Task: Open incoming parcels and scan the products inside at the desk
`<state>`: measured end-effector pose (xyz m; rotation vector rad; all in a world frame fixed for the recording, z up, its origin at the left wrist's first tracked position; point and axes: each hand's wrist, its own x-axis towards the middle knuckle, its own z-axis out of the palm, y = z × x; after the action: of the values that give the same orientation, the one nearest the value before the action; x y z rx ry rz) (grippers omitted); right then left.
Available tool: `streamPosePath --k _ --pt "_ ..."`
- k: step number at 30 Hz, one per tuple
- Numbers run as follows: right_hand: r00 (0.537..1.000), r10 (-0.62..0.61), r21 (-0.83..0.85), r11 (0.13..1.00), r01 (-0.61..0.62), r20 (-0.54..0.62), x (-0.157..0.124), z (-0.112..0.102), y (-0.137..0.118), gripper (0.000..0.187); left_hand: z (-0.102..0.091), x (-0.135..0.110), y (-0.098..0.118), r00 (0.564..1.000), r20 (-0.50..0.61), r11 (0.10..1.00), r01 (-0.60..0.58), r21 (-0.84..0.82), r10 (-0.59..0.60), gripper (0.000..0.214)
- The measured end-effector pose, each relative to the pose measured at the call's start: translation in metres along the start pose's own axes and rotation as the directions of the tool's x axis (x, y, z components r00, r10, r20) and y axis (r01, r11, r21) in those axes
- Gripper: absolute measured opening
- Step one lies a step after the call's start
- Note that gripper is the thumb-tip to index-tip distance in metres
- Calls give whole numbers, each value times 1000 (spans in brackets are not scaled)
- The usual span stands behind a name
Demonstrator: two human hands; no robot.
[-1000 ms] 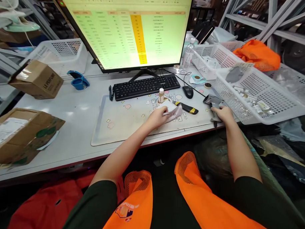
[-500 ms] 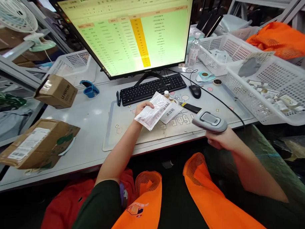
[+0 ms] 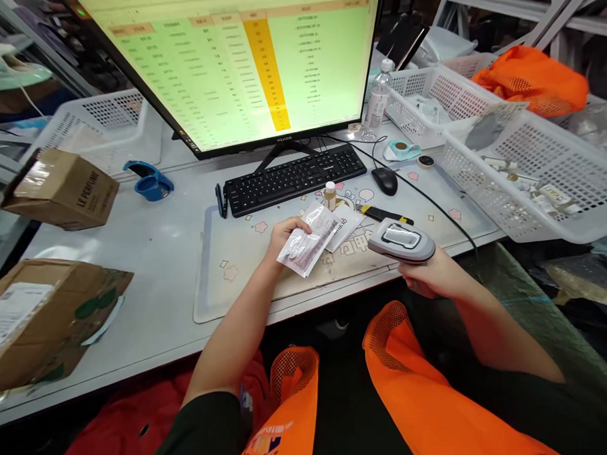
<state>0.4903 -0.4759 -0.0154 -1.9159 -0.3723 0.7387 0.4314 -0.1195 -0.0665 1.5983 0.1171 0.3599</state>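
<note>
My left hand (image 3: 288, 233) pinches a white printed sachet (image 3: 310, 240) by its left edge, above the desk mat (image 3: 249, 256). Partly under that sachet lies a second white packet (image 3: 346, 227) with dark lettering. A small bottle with a white cap (image 3: 329, 196) stands just behind them. In my right hand (image 3: 432, 273) is a grey barcode scanner (image 3: 402, 240), held over the desk's front edge with its head pointing left. My right fingers wrap round its handle, which is mostly hidden. A black and yellow utility knife (image 3: 385, 215) rests on the mat behind the scanner.
A monitor (image 3: 218, 78) stands behind a black keyboard (image 3: 296, 178) and mouse (image 3: 385, 181). Cardboard boxes (image 3: 58, 189) and a blue tape dispenser (image 3: 150, 183) sit at left. White baskets (image 3: 541, 179) and a plastic bottle (image 3: 377, 102) are at right.
The view has shifted, moving the boxes and monitor leftward in the picture. The sachet in my left hand has turned slightly; the scanner stays in my right hand.
</note>
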Motion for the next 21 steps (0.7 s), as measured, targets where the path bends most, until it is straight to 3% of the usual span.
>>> streamPosePath --k 2,4,7,9,11,13,15,17,19,21 --pt "1000 22 -9 1000 -22 -16 4 -11 5 17 2 0 -3 998 26 998 49 50 -50 25" --pt "993 36 33 999 -32 -116 16 -30 13 25 5 -1 -6 993 53 991 96 96 -101 20" --pt "947 137 150 984 -97 -291 49 -73 30 43 9 -3 -9 988 105 980 96 174 -116 21" --pt "918 210 163 973 -163 -335 71 -103 40 44 9 -3 -7 971 193 954 81 289 -141 35" --pt "893 226 100 974 -203 -389 86 -128 45 35 4 -3 -3 938 273 905 87 417 -215 47" --pt "836 129 -108 970 -218 -534 90 -143 46 24 -2 -3 1 904 305 861 120 494 -301 53" --pt "738 -103 -393 890 -232 -667 90 -142 41 17 -6 -2 5 887 309 838 140 527 -342 57" --pt "665 -338 -608 763 -221 -666 96 -125 31 19 -7 -2 6 897 299 826 117 551 -326 56" --pt "684 -448 -694 710 -119 -576 116 -91 15 30 -4 -1 7 921 258 801 87 592 -291 54" --pt "771 -499 -745 665 48 -396 153 -50 -5 30 0 -1 6 942 204 758 75 648 -267 56"
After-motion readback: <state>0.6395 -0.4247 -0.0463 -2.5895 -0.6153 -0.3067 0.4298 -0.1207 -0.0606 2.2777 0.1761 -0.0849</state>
